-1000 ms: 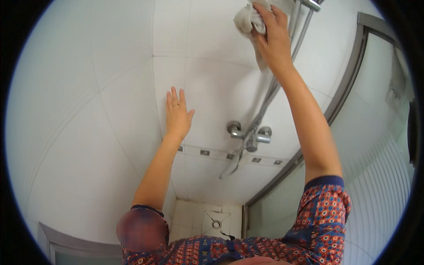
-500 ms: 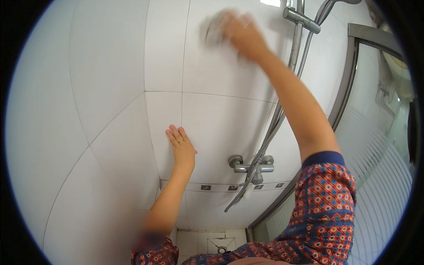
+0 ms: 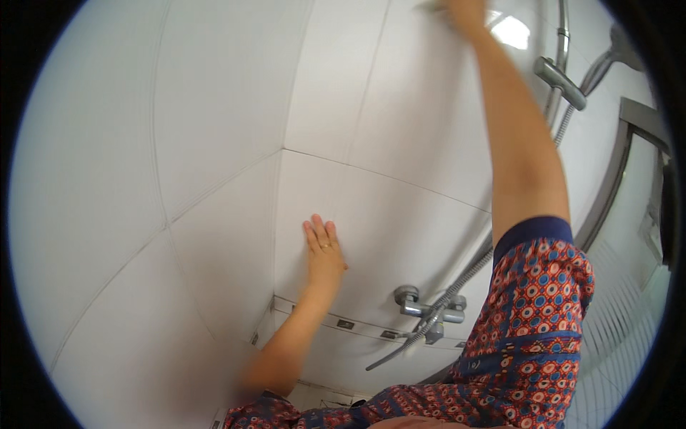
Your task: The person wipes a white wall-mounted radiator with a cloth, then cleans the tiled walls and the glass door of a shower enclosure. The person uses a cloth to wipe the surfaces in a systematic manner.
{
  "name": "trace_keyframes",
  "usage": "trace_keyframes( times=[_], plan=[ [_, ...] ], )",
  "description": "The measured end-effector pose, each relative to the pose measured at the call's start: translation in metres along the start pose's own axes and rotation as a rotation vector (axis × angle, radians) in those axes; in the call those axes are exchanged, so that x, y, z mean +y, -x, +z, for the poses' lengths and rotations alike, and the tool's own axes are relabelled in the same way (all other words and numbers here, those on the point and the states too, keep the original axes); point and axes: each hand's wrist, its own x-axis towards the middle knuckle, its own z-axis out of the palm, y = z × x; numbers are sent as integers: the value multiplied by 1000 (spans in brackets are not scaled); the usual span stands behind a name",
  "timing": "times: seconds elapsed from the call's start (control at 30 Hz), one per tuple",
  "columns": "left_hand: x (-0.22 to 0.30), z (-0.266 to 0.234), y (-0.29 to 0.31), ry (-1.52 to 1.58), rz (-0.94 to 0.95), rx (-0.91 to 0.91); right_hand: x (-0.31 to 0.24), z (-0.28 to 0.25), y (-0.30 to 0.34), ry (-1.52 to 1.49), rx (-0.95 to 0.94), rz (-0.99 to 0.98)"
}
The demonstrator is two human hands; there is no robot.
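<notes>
My left hand lies flat against the white tiled wall, fingers stretched upward and apart, a ring on one finger. My right arm reaches high up the same wall. At the top edge of the picture my right hand is blurred and partly cut off. A greyish cloth-like thing pokes out on its left side, against the tiles. Its exact kind is too smeared to tell, and the fingers around it are mostly out of the picture.
Below and right of my left hand, a chrome shower mixer juts from the wall. Its metal hose runs up behind my right arm. A rail bracket and shower head stand right of that arm, beside a striped glass door.
My right hand has moved upward and to the right across the tiles, to the top edge. The view has shifted and tilted; my left hand stays flat on the wall.
</notes>
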Motion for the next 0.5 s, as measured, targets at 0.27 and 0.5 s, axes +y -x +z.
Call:
trace_keyframes(
  times=[0.27,0.5],
  plan=[
    [-13,30,-2,-109,5,98,-81,80,-101,-103,170,-61],
    [-4,9,0,-58,-15,132,-148,46,-57,-303,74,-132]
  ],
)
